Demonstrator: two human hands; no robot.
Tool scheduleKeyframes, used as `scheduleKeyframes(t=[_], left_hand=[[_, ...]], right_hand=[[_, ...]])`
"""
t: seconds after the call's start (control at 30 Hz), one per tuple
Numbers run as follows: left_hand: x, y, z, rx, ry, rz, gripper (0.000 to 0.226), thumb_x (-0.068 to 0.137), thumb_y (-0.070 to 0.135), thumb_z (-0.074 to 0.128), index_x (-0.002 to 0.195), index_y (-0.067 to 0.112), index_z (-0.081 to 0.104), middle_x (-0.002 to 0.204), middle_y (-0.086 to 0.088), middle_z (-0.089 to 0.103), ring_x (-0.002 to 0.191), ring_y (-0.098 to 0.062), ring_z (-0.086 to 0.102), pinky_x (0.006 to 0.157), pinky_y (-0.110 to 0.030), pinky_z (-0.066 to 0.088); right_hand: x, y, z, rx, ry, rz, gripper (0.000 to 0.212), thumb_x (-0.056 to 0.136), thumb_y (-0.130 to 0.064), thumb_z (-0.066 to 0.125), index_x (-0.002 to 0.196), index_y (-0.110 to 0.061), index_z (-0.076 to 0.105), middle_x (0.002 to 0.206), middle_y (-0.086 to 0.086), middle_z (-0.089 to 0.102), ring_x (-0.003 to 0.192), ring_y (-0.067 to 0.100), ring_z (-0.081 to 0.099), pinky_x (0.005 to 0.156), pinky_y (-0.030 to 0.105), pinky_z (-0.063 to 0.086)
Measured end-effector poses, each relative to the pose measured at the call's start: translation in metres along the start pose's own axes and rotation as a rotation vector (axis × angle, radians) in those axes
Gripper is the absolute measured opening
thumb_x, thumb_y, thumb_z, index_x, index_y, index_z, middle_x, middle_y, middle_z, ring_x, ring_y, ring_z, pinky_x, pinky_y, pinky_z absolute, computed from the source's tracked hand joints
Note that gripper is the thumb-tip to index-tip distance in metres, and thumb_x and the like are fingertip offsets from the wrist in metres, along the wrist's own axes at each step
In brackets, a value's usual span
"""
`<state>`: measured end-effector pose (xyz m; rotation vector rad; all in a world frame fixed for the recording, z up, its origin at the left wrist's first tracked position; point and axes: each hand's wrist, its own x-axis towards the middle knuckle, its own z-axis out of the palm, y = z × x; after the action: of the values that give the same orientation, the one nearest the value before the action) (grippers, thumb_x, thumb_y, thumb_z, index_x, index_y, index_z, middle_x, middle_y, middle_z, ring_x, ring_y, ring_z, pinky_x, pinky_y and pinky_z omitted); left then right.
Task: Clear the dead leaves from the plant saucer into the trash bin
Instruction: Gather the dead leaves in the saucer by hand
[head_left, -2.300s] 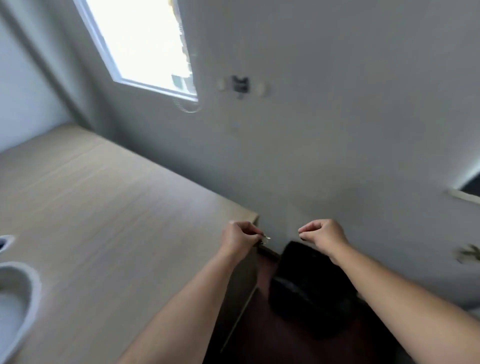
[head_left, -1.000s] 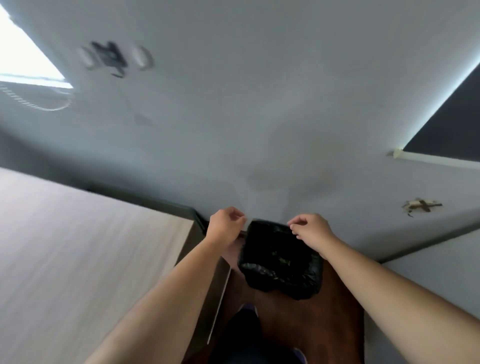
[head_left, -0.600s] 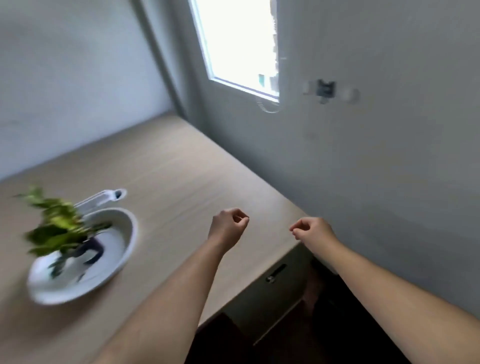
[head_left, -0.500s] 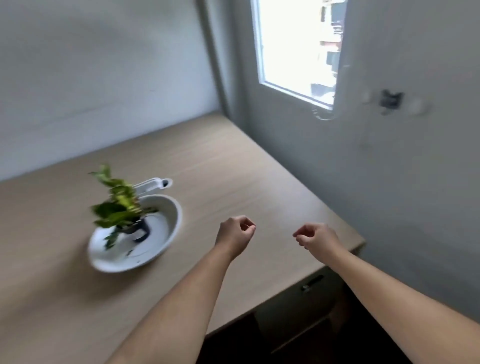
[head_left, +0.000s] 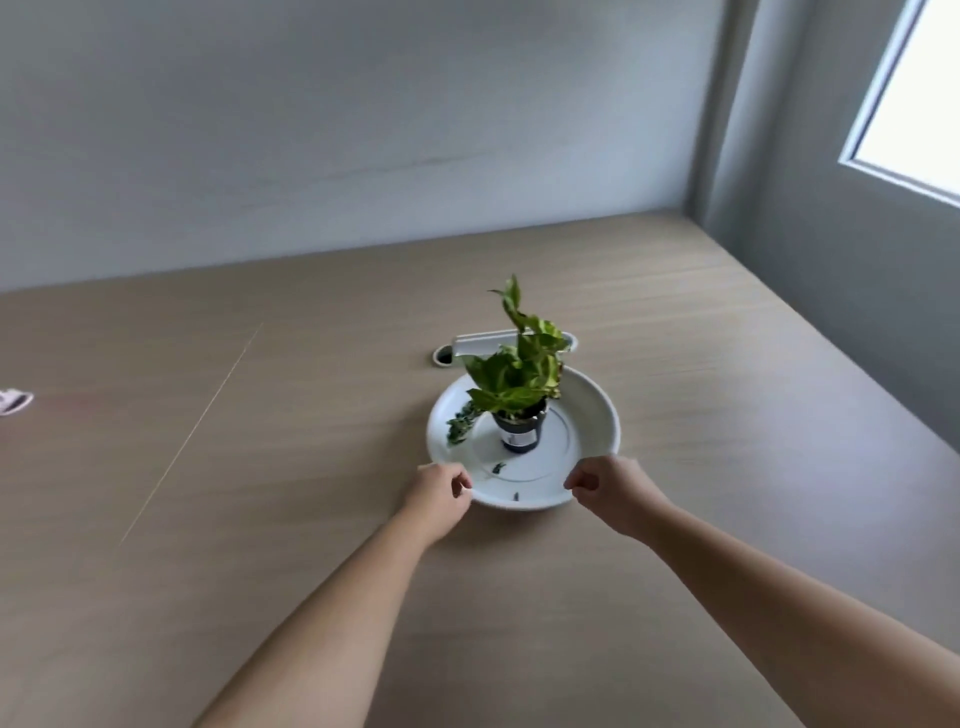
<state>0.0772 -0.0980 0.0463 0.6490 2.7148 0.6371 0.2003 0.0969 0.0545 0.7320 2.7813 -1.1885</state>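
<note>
- The saucer (head_left: 592, 410) sits mid-table (head_left: 260, 519), the small potted plant (head_left: 519, 395) standing in it; a second ago I was looking down at the black bin on the floor, and now I face the saucer again.
- Bits remain: a dark leaf scrap (head_left: 498, 468) near the pot, a smaller fleck (head_left: 516, 497) by the near rim, and a trailing dark sprig (head_left: 460, 428) on the left.
- My left hand (head_left: 436, 493) has come back to the saucer's near-left rim, fingers curled in, holding nothing that I can see.
- My right hand (head_left: 610, 491) is at the near-right rim, thumb and forefinger pinched narrow, nothing visible between them.
- I judge that the last load is dropped and another pick-up comes next; the bin is out of view.
</note>
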Motion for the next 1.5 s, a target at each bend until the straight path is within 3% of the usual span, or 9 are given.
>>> scheduleKeyframes(t=[0.1,0.2,0.43,0.7,0.87,1.0,1.1,1.27,1.5], left_hand=[[0.018,-0.028,-0.009,0.086,-0.057,0.046,0.025,0.08,0.018,0.064,0.105,0.017,0.067,0.117,-0.004,0.065,0.11,-0.023,0.059,0.092,-0.026,0.045],[0.039,-0.04,-0.01,0.144,-0.136,0.12,0.038,0.081,0.015,0.066,0.118,0.014,0.061,0.129,-0.005,0.058,0.12,-0.022,0.053,0.1,-0.025,0.038],[0.066,-0.05,0.002,0.267,-0.227,0.252,0.037,0.085,0.016,0.064,0.121,0.014,0.061,0.128,-0.005,0.059,0.122,-0.024,0.049,0.105,-0.034,0.038],[0.087,-0.06,-0.005,0.334,-0.209,0.319,0.032,0.086,0.019,0.06,0.117,0.022,0.064,0.126,0.003,0.062,0.121,-0.018,0.053,0.099,-0.033,0.042],[0.093,-0.063,-0.005,0.31,-0.168,0.332,0.028,0.085,0.021,0.064,0.112,0.021,0.068,0.119,0.004,0.066,0.114,-0.016,0.056,0.092,-0.03,0.044],[0.092,-0.066,-0.003,0.273,-0.144,0.312,0.027,0.082,0.021,0.067,0.108,0.021,0.07,0.115,0.004,0.068,0.112,-0.016,0.057,0.091,-0.03,0.045],[0.088,-0.065,0.0,0.278,-0.133,0.31,0.026,0.081,0.024,0.069,0.107,0.023,0.07,0.112,0.006,0.068,0.11,-0.016,0.056,0.088,-0.028,0.043],[0.077,-0.052,0.005,0.345,-0.169,0.284,0.029,0.076,0.035,0.072,0.104,0.026,0.07,0.108,0.006,0.068,0.11,-0.016,0.052,0.088,-0.028,0.034],[0.051,-0.02,0.039,0.319,-0.182,0.337,0.05,0.065,0.055,0.074,0.106,0.028,0.067,0.111,0.005,0.064,0.112,-0.018,0.049,0.09,-0.031,0.03]], right_hand=[[0.021,-0.015,0.022,-0.068,-0.045,-0.017,0.022,0.082,-0.008,0.056,0.096,-0.014,0.072,0.094,0.003,0.073,0.083,0.015,0.065,0.07,0.021,0.049],[0.037,-0.022,0.04,-0.172,-0.08,-0.046,0.028,0.084,-0.01,0.055,0.108,-0.016,0.068,0.111,0.006,0.069,0.103,0.02,0.063,0.085,0.026,0.048],[0.08,-0.034,0.08,-0.341,-0.19,-0.12,0.042,0.086,-0.009,0.051,0.127,-0.016,0.056,0.138,0.001,0.052,0.121,0.026,0.052,0.099,0.032,0.044],[0.111,-0.032,0.098,-0.528,-0.224,-0.221,0.041,0.078,0.014,0.043,0.107,-0.005,0.065,0.112,0.011,0.06,0.102,0.031,0.06,0.084,0.038,0.054],[0.119,-0.016,0.093,-0.375,-0.176,-0.116,0.03,0.079,0.007,0.045,0.089,-0.007,0.07,0.09,0.015,0.071,0.078,0.026,0.068,0.069,0.033,0.054],[0.11,-0.009,0.083,-0.383,-0.23,-0.128,0.018,0.081,-0.008,0.057,0.091,-0.011,0.072,0.093,0.009,0.071,0.088,0.023,0.065,0.075,0.032,0.053],[0.109,-0.011,0.082,-0.457,-0.303,-0.109,0.011,0.075,-0.012,0.068,0.085,-0.009,0.07,0.088,0.009,0.066,0.088,0.025,0.061,0.069,0.031,0.048],[0.108,-0.009,0.084,-0.443,-0.276,-0.058,0.024,0.073,0.004,0.047,0.075,-0.007,0.068,0.085,0.015,0.07,0.074,0.03,0.062,0.058,0.027,0.042],[0.1,0.01,0.053,-0.238,-0.088,0.002,0.027,0.071,0.007,0.048,0.071,-0.009,0.07,0.076,0.008,0.067,0.073,0.024,0.061,0.06,0.026,0.048]])
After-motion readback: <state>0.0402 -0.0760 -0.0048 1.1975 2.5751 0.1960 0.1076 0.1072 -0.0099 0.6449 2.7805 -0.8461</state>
